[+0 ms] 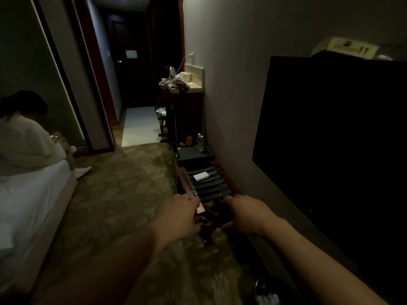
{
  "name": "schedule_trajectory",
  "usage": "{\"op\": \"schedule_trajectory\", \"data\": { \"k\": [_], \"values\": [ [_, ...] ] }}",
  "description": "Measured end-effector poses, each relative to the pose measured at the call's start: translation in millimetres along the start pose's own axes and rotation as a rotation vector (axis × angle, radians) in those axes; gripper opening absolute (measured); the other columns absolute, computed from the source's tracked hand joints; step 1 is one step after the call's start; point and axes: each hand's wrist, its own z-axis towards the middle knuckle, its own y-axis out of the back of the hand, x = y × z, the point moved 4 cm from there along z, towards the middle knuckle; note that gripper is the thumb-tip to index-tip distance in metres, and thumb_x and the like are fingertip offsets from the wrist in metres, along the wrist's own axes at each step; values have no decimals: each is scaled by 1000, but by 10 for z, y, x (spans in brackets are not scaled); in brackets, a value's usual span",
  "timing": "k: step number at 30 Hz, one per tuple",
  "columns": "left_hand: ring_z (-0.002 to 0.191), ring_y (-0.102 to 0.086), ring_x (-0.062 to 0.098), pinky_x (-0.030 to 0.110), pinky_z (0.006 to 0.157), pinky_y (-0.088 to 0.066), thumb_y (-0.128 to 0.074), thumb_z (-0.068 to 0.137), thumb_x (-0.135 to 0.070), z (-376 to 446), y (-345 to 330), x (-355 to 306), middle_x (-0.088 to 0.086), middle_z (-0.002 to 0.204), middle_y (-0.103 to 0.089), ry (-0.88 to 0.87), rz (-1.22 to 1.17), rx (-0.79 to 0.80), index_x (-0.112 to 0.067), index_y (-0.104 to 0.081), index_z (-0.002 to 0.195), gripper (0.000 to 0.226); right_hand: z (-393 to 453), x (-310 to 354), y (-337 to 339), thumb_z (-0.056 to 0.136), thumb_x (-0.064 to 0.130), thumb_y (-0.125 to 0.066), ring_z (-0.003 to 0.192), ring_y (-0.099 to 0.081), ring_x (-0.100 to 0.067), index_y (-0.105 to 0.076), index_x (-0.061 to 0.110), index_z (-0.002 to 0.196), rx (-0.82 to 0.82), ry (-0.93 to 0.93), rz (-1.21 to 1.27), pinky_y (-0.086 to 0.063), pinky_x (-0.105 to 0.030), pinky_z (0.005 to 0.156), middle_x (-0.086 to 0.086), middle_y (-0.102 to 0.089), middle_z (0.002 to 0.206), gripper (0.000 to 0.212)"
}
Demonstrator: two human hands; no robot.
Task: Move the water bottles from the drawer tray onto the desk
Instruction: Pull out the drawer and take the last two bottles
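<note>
Both arms are stretched forward over the patterned carpet in a dim room. The left hand is seen from the back, its fingers bent down over the near end of a slatted wooden rack that stands against the wall; a small pale edge shows just beside its knuckles. The right hand is held at the same near end, fingers curled downward and hidden behind the hand. Whether either hand actually grips the rack, or merely rests on it, cannot be told in the low light.

A white flat box lies on the dark slats, well beyond the hands. Past the rack, a dark open drawer tray is seen low against the wall, and a clear water bottle stands upright in its far right corner, with a small orange object just beside it to the left. No other bottle can be made out.

Above the tray a tall dark cabinet carries a pale counter crowded with a kettle, cups and cables. A large black screen is mounted on the wall at the right. At the left, a person in a white robe is seated on a white bed, facing away.
</note>
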Motion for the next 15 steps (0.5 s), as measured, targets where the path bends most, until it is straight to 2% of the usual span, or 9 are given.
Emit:
{"op": "schedule_trajectory", "data": {
  "k": [2, 5, 8, 15],
  "values": [
    [116, -53, 21, 38, 94, -48, -65, 79, -53, 210, -58, 284, -1, 125, -56, 39, -24, -12, -27, -55, 126, 54, 386, 50, -75, 81, 50, -70, 104, -59, -26, -50, 23, 126, 24, 27, -9, -53, -38, 79, -4, -59, 119, 55],
    [113, -56, 20, 37, 90, -50, -65, 79, -53, 556, -93, 800, -1, 122, -57, 93, -60, -43, -29, -56, 124, 52, 1005, 150, -146, 82, 51, -69, 107, -58, -26, -47, 24, 133, 60, 53, -17, -51, -37, 81, -5, -57, 124, 62],
    [113, -56, 21, 36, 91, -50, -66, 79, -53, 987, -147, 1379, 1, 123, -57, 74, -91, -38, -26, -54, 128, 58, 1643, 286, -176, 79, 57, -70, 109, -57, -25, -48, 24, 132, 92, 39, -3, -48, -35, 80, -3, -56, 125, 66],
    [116, -53, 22, 37, 89, -50, -67, 78, -55, 2094, -165, 2733, 0, 122, -55, 2, -43, -24, -25, -54, 123, 56, 3068, 639, -283, 78, 52, -73, 109, -58, -22, -50, 27, 133, 72, -87, 115, -52, -35, 85, -1, -58, 125, 65]
  ]
}}
